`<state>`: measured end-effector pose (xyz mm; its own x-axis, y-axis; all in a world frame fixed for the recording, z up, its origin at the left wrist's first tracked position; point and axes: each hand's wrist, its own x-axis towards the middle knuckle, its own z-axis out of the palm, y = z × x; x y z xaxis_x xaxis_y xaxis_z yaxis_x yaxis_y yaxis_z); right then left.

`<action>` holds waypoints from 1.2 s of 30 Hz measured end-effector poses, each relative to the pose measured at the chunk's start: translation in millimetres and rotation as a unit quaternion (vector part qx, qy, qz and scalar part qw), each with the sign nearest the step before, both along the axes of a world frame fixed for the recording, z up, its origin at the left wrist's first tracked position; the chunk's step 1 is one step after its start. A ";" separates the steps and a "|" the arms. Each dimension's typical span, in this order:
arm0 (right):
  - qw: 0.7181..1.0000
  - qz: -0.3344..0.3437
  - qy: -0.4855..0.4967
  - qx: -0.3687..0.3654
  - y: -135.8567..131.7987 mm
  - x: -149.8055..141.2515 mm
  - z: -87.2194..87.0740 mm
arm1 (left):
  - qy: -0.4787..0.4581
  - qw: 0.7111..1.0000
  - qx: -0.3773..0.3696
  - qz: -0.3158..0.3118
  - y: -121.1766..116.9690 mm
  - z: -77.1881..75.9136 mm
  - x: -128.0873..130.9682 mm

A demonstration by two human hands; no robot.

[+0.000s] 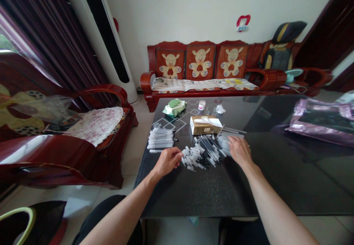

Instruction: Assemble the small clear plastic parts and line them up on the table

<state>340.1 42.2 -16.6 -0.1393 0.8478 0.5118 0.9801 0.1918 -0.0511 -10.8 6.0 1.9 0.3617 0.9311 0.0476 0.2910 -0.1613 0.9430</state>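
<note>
Short white pieces (192, 157) lie jumbled beside the left hand (168, 161), dark rods (209, 146) between, pale tubes (224, 145) at the right hand (240, 149)

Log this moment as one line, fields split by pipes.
left hand: beside white caps | right hand: at translucent tubes | black rods: between hands | tissue box: beyond rods

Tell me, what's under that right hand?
Whitish translucent tubes show beside the right hand and just beyond it; whatever lies directly beneath is covered and cannot be seen.
</note>
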 end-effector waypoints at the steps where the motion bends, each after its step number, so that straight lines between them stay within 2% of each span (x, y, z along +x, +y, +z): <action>1: 0.999 0.018 0.029 0.018 -4.1 -11.2 4.2 | -0.006 1.000 -0.002 -0.002 0.1 -0.1 0.7; 3: 0.992 0.074 0.101 0.029 -16.2 -40.0 11.1 | -0.018 1.000 -0.007 -0.009 0.2 -0.5 2.4; 6: 0.973 0.165 0.158 -0.019 -41.5 -89.8 16.7 | -0.024 0.999 -0.010 -0.024 -0.7 -1.7 5.4; 9: 0.963 0.210 0.154 -0.068 -64.9 -129.0 18.2 | -0.018 0.999 -0.015 -0.039 -3.7 -3.5 9.7; 12: 0.962 0.225 0.127 -0.088 -76.4 -147.6 16.6 | -0.007 0.998 -0.022 -0.060 -8.6 -4.8 14.8; 16: 0.965 0.223 0.105 -0.093 -75.4 -148.1 12.9 | 0.018 0.998 -0.012 -0.062 -12.9 -5.0 18.4; 20: 0.983 0.139 0.090 -0.084 -68.2 -138.5 10.9 | 0.068 0.997 0.043 0.005 -8.7 -3.9 13.5; 23: 0.989 0.079 0.084 -0.091 -62.2 -134.1 7.8 | 0.135 0.986 0.091 0.044 -0.6 -3.6 4.2; 28: 0.992 0.062 0.066 -0.090 -54.8 -136.8 2.8 | 0.261 0.941 0.196 0.091 13.7 -1.3 -19.7; 32: 0.993 0.064 0.069 -0.076 -55.4 -138.3 4.0 | 0.374 0.899 0.192 0.120 19.3 1.5 -37.3; 36: 0.991 0.073 0.077 -0.075 -58.3 -135.7 5.3 | 0.441 0.874 0.190 0.077 21.2 -2.7 -42.3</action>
<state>204.4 -16.1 -11.3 -0.1961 0.8928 0.4056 0.9206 0.3100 -0.2373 -53.1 27.2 -0.8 0.2862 0.9494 0.1295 0.9232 -0.3094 0.2279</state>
